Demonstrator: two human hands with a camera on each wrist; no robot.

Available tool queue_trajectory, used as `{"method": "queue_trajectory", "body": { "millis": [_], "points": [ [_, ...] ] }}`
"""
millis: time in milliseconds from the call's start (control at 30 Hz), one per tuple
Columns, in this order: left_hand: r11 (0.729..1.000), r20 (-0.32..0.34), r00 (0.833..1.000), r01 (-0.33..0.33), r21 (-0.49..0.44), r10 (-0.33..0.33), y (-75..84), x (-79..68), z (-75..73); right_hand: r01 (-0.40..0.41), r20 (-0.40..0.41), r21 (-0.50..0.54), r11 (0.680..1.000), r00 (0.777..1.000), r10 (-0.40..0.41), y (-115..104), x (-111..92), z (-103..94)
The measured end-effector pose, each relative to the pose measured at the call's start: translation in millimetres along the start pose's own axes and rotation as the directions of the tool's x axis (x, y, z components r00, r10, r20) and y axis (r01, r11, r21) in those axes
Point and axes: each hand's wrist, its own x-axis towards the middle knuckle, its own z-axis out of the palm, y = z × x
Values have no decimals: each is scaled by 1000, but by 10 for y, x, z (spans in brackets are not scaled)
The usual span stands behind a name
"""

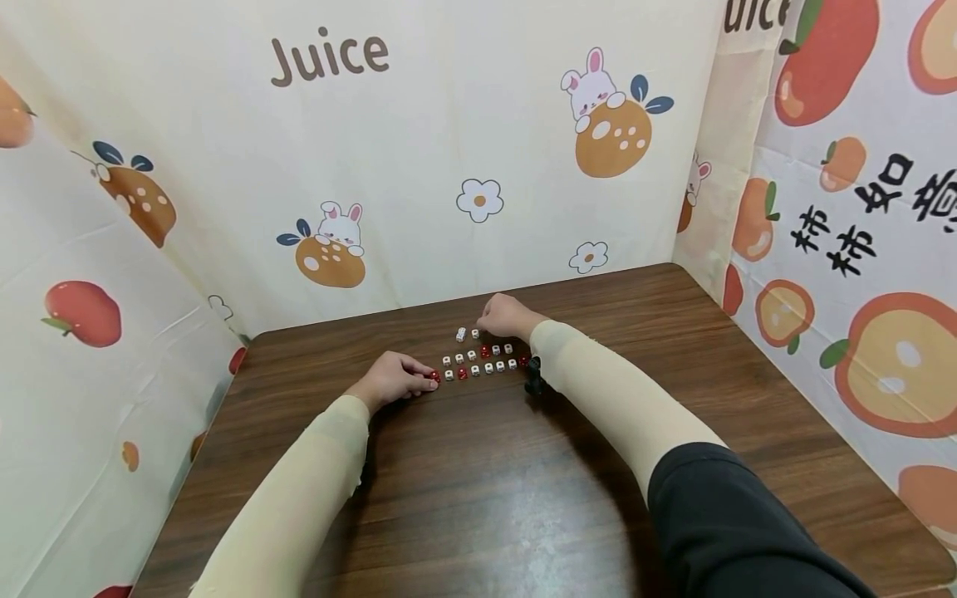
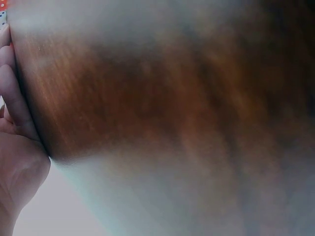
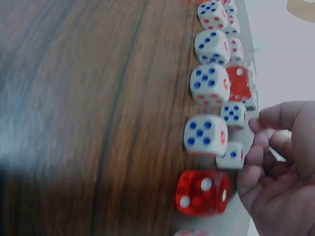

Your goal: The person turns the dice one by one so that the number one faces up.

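Small white and red dice stand in rows near the back of the wooden table. At the left end of the front row, my left hand pinches a red die between thumb and fingertips. The right hand reaches behind the middle row, its curled fingertips beside a white die. From the right wrist, curled fingers show close behind a white die; whether they hold something is hidden. Another red die sits in the front row there. The left wrist view is mostly blurred tabletop.
More white dice lie at the back left of the rows. A small black object shows by the right wrist. Printed cloth walls enclose the brown table at the back and sides.
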Motion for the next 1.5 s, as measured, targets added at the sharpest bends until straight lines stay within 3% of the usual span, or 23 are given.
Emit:
{"method": "queue_trajectory", "body": {
  "millis": [333,1000,1167,1500],
  "points": [
    [1000,-9,1000,-2,1,2,36,-5,3,169,34,45,985,985,-171,107,-99,-77],
    [1000,-1,1000,-5,6,5,18,12,30,123,-34,-13,992,992,-124,90,-156,33],
    [1000,-4,1000,-7,13,7,-32,-21,19,142,-15,-19,990,990,-142,63,-143,88],
    [1000,-4,1000,-23,-1,23,-4,-19,-1,143,-32,-29,989,989,-144,46,-172,45]
  ]
}}
